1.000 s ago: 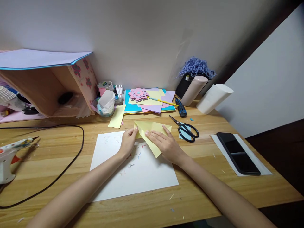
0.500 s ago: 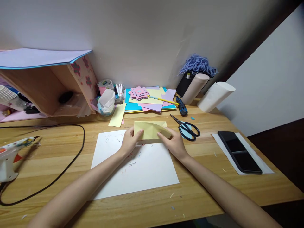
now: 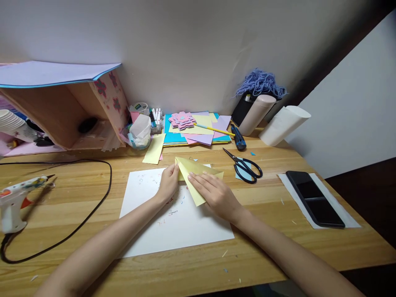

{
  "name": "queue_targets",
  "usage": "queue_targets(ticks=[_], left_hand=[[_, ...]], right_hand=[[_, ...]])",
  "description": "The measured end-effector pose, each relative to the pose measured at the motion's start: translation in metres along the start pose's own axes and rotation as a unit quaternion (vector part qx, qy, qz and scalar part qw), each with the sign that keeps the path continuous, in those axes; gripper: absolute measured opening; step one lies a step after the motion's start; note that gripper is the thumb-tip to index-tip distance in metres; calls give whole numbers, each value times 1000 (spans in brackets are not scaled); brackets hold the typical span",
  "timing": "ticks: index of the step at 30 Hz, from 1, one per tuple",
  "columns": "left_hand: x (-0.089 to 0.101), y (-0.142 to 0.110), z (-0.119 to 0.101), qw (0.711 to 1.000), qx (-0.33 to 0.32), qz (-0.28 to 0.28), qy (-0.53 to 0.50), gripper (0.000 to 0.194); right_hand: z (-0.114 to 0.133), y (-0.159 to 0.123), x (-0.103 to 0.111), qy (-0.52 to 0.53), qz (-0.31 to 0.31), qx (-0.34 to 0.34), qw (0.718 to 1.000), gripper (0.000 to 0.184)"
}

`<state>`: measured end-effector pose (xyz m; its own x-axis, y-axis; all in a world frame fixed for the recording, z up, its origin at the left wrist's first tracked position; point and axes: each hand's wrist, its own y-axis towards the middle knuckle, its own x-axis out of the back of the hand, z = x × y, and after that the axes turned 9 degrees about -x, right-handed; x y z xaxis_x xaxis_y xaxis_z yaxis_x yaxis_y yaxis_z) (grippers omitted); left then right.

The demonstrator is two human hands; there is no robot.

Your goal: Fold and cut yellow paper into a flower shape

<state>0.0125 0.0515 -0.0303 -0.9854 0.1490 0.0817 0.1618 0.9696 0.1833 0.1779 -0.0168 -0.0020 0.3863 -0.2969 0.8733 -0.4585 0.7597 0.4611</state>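
Pinched at its upper left corner, the yellow paper (image 3: 198, 192) is held between the thumb and fingers of the left hand (image 3: 168, 183), as the head view shows. Fingers of the right hand (image 3: 218, 196) lie together across the paper's folded face; the thumb is hidden, so I cannot tell whether this hand clamps or merely presses. The paper is creased, one pointed flap directed toward the person, and sits over the far part of the white sheet (image 3: 148, 239), the landmark for all positions below. Small coloured marks dot the sheet's surface.

Right of the sheet, near its far corner: black-handled scissors (image 3: 237, 160), resting partly on a light blue paper piece (image 3: 244, 166). Well to the right of the sheet: a dark phone (image 3: 315, 200) on a white slip. Beyond the sheet's far edge: a stack of coloured papers (image 3: 173, 139) bearing a pink layered flower (image 3: 182, 120) and a pencil (image 3: 210, 128), with a cutter (image 3: 239, 139) at the stack's right. Just past the sheet's far left corner: a yellow strip (image 3: 154, 149). Well to the left of the sheet: a glue gun (image 3: 12, 212) with its black cord (image 3: 110, 175).
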Motion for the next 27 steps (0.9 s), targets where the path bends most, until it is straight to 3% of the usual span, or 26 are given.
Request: queue_targets(ticks=[4, 8, 12, 15, 21, 27], left_hand=[[0, 0, 0, 1000, -4, 14, -4, 37], [-1, 0, -2, 1000, 0, 19, -25, 40], [-2, -1, -4, 1000, -5, -8, 9, 41], [-4, -2, -4, 1000, 2, -7, 6, 41], [-6, -5, -4, 996, 52, 23, -66, 46], [-3, -7, -12, 991, 65, 62, -96, 49]], right_hand=[[10, -1, -2, -2, 10, -2, 1000, 50], [5, -4, -5, 51, 18, -60, 997, 53], [-8, -4, -5, 96, 18, -145, 985, 30], [-13, -2, -4, 120, 24, -170, 978, 17], [-9, -1, -4, 152, 57, -146, 976, 17], [-10, -3, -7, 135, 74, -122, 981, 37]])
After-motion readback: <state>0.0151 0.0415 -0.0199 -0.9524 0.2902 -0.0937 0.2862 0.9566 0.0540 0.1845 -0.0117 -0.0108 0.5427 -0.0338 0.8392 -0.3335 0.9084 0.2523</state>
